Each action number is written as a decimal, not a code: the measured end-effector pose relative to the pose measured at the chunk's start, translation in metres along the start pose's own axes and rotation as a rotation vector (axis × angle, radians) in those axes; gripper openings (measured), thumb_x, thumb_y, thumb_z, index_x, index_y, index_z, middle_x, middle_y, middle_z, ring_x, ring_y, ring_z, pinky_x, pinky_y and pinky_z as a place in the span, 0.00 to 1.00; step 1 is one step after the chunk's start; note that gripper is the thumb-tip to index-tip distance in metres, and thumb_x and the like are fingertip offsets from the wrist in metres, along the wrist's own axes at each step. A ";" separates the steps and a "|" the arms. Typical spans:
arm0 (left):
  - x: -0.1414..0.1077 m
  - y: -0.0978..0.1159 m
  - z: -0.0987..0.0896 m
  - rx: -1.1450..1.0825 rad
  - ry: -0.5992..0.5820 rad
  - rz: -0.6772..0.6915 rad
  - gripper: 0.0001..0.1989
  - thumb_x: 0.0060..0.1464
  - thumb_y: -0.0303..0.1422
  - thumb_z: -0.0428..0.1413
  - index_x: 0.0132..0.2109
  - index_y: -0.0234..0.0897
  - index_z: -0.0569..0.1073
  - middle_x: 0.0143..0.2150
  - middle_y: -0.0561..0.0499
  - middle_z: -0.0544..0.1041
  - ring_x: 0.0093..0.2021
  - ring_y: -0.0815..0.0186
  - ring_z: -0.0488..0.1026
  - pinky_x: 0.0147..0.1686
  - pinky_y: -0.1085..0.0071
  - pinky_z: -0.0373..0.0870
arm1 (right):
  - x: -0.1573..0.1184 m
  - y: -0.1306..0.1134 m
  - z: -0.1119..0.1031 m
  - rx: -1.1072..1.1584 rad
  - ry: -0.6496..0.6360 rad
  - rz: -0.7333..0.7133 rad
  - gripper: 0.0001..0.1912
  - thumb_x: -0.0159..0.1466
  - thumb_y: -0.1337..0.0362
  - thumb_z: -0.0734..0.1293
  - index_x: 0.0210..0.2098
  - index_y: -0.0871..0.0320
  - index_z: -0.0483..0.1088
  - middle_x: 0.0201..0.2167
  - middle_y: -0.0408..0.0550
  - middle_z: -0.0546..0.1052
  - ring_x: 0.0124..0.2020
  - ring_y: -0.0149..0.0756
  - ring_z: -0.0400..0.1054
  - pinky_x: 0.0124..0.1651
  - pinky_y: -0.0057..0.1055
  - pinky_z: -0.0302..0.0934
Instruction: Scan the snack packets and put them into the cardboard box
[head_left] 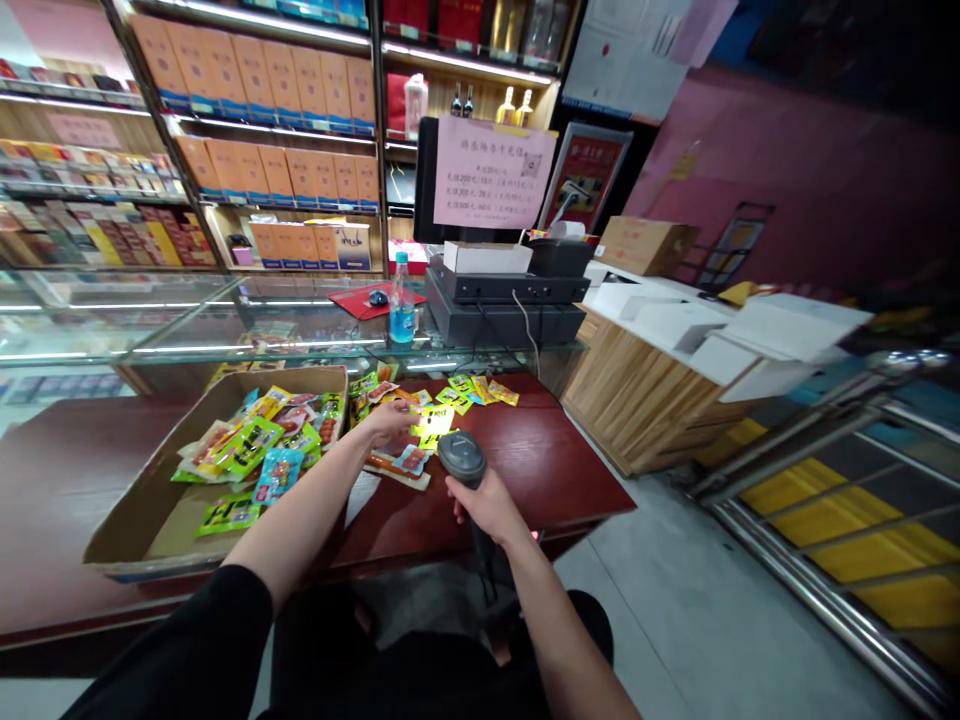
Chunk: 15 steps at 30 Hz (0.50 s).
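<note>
My right hand is wrapped round the handle of a dark barcode scanner, its head over the front part of the red-brown table. Just left of the scanner, my left hand pinches the edge of a yellow-green snack packet, which is brightly lit. Beneath and in front of that packet lie a blue-and-red packet and a long flat one. More small green and yellow packets are spread on the table behind. To the left, an open cardboard box holds several colourful snack packets.
Behind the table is a glass counter with a blue bottle, a mouse on a red mat, a black cash drawer and a monitor bearing a pink sign. Metal railing stands at the right; stocked shelves fill the back.
</note>
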<state>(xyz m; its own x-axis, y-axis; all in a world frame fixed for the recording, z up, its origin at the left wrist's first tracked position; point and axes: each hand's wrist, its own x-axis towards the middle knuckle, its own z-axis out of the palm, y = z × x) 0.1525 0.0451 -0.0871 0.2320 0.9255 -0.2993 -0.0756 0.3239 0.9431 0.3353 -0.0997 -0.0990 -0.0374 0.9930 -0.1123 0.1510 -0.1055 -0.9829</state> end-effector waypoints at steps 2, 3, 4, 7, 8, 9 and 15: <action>0.001 -0.001 0.001 0.006 -0.001 -0.011 0.23 0.23 0.27 0.71 0.33 0.32 0.73 0.29 0.51 0.77 0.28 0.70 0.74 0.26 0.77 0.66 | -0.001 0.003 -0.002 -0.007 0.011 -0.017 0.12 0.56 0.57 0.66 0.25 0.60 0.66 0.14 0.40 0.69 0.12 0.27 0.62 0.16 0.23 0.59; 0.001 0.000 0.001 0.007 0.004 -0.016 0.24 0.23 0.27 0.72 0.33 0.32 0.73 0.29 0.51 0.77 0.28 0.70 0.74 0.25 0.78 0.65 | -0.002 0.003 -0.002 -0.011 0.016 -0.020 0.12 0.56 0.56 0.66 0.26 0.60 0.66 0.15 0.40 0.69 0.13 0.28 0.63 0.16 0.24 0.59; 0.001 0.002 0.000 0.006 0.006 -0.019 0.24 0.24 0.27 0.71 0.33 0.32 0.73 0.29 0.52 0.77 0.28 0.71 0.73 0.24 0.79 0.64 | -0.002 0.003 -0.003 -0.015 0.018 -0.019 0.12 0.56 0.56 0.66 0.26 0.60 0.66 0.15 0.40 0.70 0.13 0.28 0.63 0.16 0.24 0.59; -0.002 0.014 -0.008 -0.013 0.036 0.002 0.23 0.25 0.29 0.71 0.33 0.33 0.72 0.28 0.54 0.76 0.27 0.72 0.72 0.23 0.80 0.62 | -0.001 -0.001 -0.002 -0.036 -0.004 -0.002 0.13 0.56 0.56 0.67 0.25 0.60 0.67 0.14 0.40 0.69 0.12 0.28 0.62 0.17 0.24 0.59; -0.005 0.021 -0.015 -0.010 0.060 0.022 0.23 0.25 0.30 0.71 0.33 0.33 0.72 0.28 0.54 0.76 0.26 0.73 0.72 0.23 0.80 0.62 | 0.000 -0.004 0.000 -0.043 -0.021 0.001 0.13 0.55 0.56 0.67 0.25 0.60 0.67 0.13 0.40 0.69 0.12 0.28 0.62 0.17 0.24 0.58; -0.010 0.029 -0.025 -0.001 0.087 0.048 0.23 0.25 0.31 0.71 0.33 0.33 0.72 0.27 0.54 0.75 0.26 0.73 0.71 0.22 0.80 0.62 | 0.001 -0.007 0.002 -0.047 -0.043 0.003 0.13 0.55 0.56 0.67 0.24 0.60 0.67 0.13 0.40 0.68 0.12 0.28 0.62 0.17 0.24 0.58; -0.067 0.072 -0.134 -0.012 0.363 0.201 0.24 0.23 0.31 0.72 0.30 0.33 0.70 0.25 0.56 0.74 0.22 0.76 0.68 0.21 0.80 0.62 | 0.009 -0.020 0.027 -0.017 -0.183 0.003 0.12 0.54 0.57 0.68 0.26 0.60 0.68 0.12 0.39 0.68 0.12 0.27 0.61 0.17 0.24 0.58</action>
<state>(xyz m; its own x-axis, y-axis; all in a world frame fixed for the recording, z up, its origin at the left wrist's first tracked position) 0.0015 0.0324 -0.0182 -0.1459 0.9789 -0.1428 -0.0962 0.1296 0.9869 0.3051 -0.0901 -0.0847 -0.2159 0.9661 -0.1412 0.1681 -0.1057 -0.9801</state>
